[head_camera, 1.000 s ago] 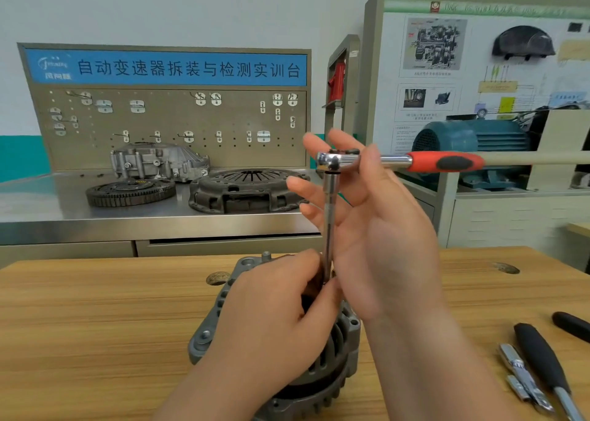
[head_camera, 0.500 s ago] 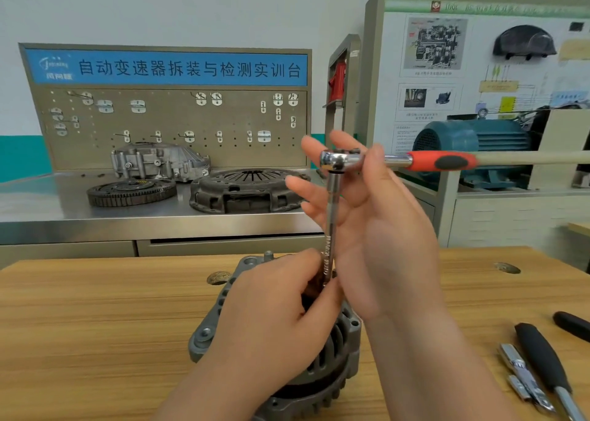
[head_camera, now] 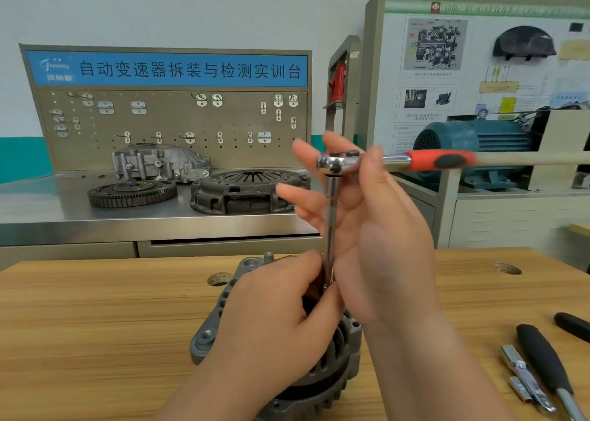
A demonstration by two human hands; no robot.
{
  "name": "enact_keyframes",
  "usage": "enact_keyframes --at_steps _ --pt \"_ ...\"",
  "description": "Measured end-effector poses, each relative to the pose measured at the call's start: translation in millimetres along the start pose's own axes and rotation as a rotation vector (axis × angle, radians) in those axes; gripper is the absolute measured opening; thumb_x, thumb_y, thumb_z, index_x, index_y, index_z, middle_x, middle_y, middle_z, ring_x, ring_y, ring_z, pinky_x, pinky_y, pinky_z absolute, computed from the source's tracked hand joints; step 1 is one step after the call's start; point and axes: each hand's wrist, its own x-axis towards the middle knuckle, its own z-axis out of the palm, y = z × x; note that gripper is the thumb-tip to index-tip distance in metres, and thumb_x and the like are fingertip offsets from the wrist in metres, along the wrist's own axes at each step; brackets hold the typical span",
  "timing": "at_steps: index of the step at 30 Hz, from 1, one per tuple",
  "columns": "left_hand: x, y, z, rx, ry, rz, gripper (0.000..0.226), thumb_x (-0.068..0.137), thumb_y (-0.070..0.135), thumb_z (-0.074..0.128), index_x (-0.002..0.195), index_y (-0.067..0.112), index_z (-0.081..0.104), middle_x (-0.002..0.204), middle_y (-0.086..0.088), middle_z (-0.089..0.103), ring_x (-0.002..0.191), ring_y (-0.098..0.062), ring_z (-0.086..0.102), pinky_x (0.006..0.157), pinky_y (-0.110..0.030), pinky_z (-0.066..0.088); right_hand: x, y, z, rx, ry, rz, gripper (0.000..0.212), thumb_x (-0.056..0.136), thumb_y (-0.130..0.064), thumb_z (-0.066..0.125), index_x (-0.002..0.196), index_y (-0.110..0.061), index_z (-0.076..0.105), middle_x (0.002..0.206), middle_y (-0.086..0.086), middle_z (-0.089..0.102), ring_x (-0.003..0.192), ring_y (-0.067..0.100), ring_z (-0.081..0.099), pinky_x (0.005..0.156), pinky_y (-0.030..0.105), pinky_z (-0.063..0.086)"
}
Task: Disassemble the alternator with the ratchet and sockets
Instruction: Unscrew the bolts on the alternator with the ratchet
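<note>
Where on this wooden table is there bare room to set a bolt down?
Left: bare table from its edge to the alternator. Right: a strip between the right forearm and the tools. Crowded: around the alternator and among the tools.

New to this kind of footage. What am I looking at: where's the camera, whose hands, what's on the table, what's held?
No robot: a person works bare-handed, and the one picture comes from a camera on their head, looking forward and down. On the wooden table lies an alternator. A ratchet with a red grip sits atop a long bar that stands upright over the alternator. The left hand grips the bar's lower end. The right hand has its thumb over the ratchet by the head, fingers spread behind. At the right lie a black-handled tool and small metal bits. The steel bench behind carries more parts.
</note>
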Motion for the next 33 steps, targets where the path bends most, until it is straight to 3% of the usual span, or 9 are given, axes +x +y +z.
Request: enact_keyframes --at_steps 3,5,8,12,18,22,25,28,33 --pt "0.7 -0.9 0.0 0.000 -0.005 0.004 0.036 0.078 0.051 0.036 0.064 0.022 0.052 0.057 0.004 0.054 0.060 -0.016 0.051 0.052 -0.026 0.037 0.1 1.3 -0.5 -0.032 0.009 -0.019 0.037 0.088 -0.052 0.047 0.110 -0.028 0.065 0.107 -0.004 0.074 0.088 0.017 0.072 0.078 0.028 0.053" --pt "1.4 -1.0 0.2 -0.011 0.001 -0.019 0.030 0.078 0.047 0.043 0.066 0.022 0.055 0.058 0.005 0.056 0.060 -0.015 0.052 0.051 -0.022 0.036 0.2 2.4 -0.1 -0.110 0.015 -0.120 0.021 0.091 -0.041 0.055 0.105 -0.036 0.071 0.116 -0.010 0.070 0.105 0.015 0.067 0.085 0.029 0.053" --pt "1.3 -0.4 2.3 0.012 0.007 -0.028 0.027 0.076 0.042 0.044 0.068 0.020 0.057 0.059 0.004 0.058 0.062 -0.017 0.052 0.052 -0.025 0.036 0.7 2.2 -1.4 -0.255 -0.019 -0.251 0.024 0.087 -0.034 0.063 0.108 -0.047 0.068 0.122 -0.020 0.065 0.118 0.010 0.060 0.099 0.036 0.050" --pt "0.8 0.0 1.8 0.012 0.008 -0.026 0.029 0.076 0.046 0.044 0.068 0.020 0.055 0.060 0.003 0.058 0.062 -0.017 0.052 0.053 -0.029 0.039 0.6 2.1 0.4 -0.103 -0.038 -0.143 0.024 0.093 -0.040 0.054 0.115 -0.041 0.064 0.121 -0.018 0.066 0.103 0.014 0.069 0.084 0.024 0.053" --pt "0.6 -0.2 -1.1 -0.013 -0.010 -0.008 0.029 0.081 0.044 0.045 0.066 0.021 0.054 0.058 0.004 0.056 0.059 -0.016 0.054 0.051 -0.028 0.039 1.4 1.6 -2.1 -0.027 0.018 -0.008 0.042 0.089 -0.053 0.045 0.116 -0.024 0.062 0.104 -0.003 0.075 0.089 0.017 0.072 0.078 0.028 0.053" --pt "1.6 0.2 0.9 -0.029 0.018 -0.037 0.031 0.078 0.045 0.044 0.069 0.020 0.058 0.058 0.004 0.058 0.059 -0.016 0.054 0.050 -0.025 0.038 0.3 1.3 -1.0 -0.160 0.003 -0.193 0.025 0.089 -0.030 0.055 0.111 -0.033 0.067 0.116 -0.011 0.070 0.111 0.007 0.062 0.100 0.034 0.047" --pt "1.5 0.0 2.3 -0.024 0.034 -0.045 0.041 0.074 0.053 0.037 0.070 0.019 0.058 0.059 0.003 0.059 0.058 -0.016 0.054 0.051 -0.028 0.039 -0.6 0.4 -0.7 -0.216 -0.041 -0.247 0.027 0.089 -0.025 0.059 0.112 -0.036 0.066 0.122 -0.012 0.067 0.119 0.006 0.059 0.103 0.035 0.045" --pt "0.2 -0.3 2.4 -0.001 0.035 -0.037 0.037 0.078 0.052 0.040 0.069 0.019 0.055 0.059 0.003 0.057 0.063 -0.016 0.053 0.056 -0.028 0.039 0.3 -1.6 -1.3 -0.050 -0.036 -0.115 0.028 0.091 -0.034 0.053 0.116 -0.030 0.063 0.115 -0.011 0.071 0.106 0.013 0.068 0.089 0.025 0.053" --pt "1.1 1.0 -0.1 -0.011 0.000 -0.016 0.027 0.082 0.040 0.049 0.061 0.024 0.046 0.059 0.004 0.056 0.057 -0.015 0.052 0.052 -0.024 0.038 1.7 -1.9 -2.6 0.023 -0.016 0.037 0.052 0.081 -0.051 0.042 0.116 -0.018 0.059 0.098 0.003 0.076 0.081 0.018 0.072 0.083 0.033 0.055"
